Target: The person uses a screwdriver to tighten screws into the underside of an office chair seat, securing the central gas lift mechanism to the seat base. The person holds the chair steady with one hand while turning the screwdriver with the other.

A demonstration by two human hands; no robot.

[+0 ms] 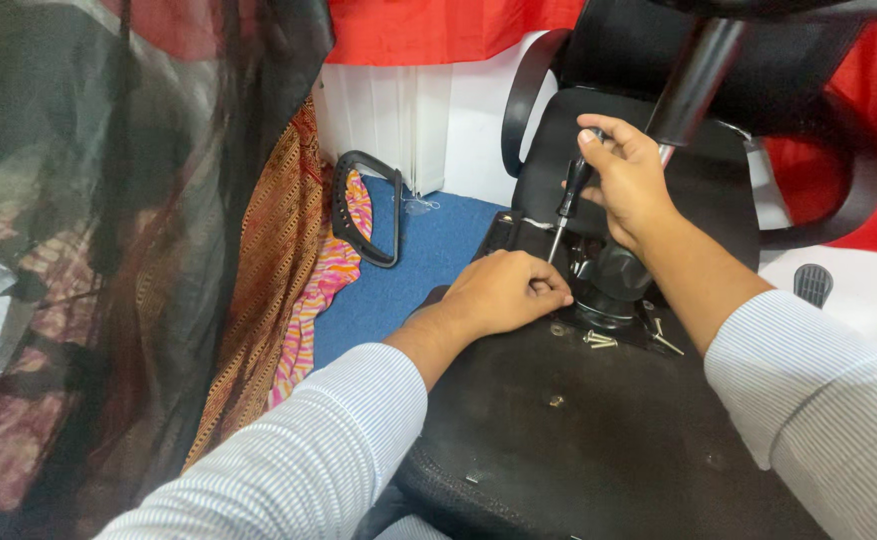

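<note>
Screwdriver (568,205) just right of frame centre: black handle up, thin metal shaft slanting down and left toward the underside of an overturned office chair (598,440). Right hand (630,180) clamped around the handle, fingers curled, thumb on top. Left hand (506,290) just below, closed in a loose fist with fingertips pinched together right at the shaft's tip, resting on the black seat underside; whatever is pinched there too small to make out. Tip and fingertips touching or nearly so, cannot tell which.

Immediately right of the left hand, the chair's mounting mechanism (608,285), a black metal block with the gas-lift column (693,80) rising from it toward the top of the frame. Loose silver screws (599,341) lying on the seat underside just below the mechanism, more beside it to the right. Small bolt holes dotted across the black surface in the lower middle.

Both forearms in white, finely striped sleeves (308,450), entering from the bottom left and bottom right.

Farther out: a detached black armrest (368,205) standing on blue carpet (408,260) at centre left, a pink and orange patterned cloth (318,290) beside it, dark sheer fabric (108,200) filling the left third. Red cloth (428,30) along the top, white wall panel beneath.
</note>
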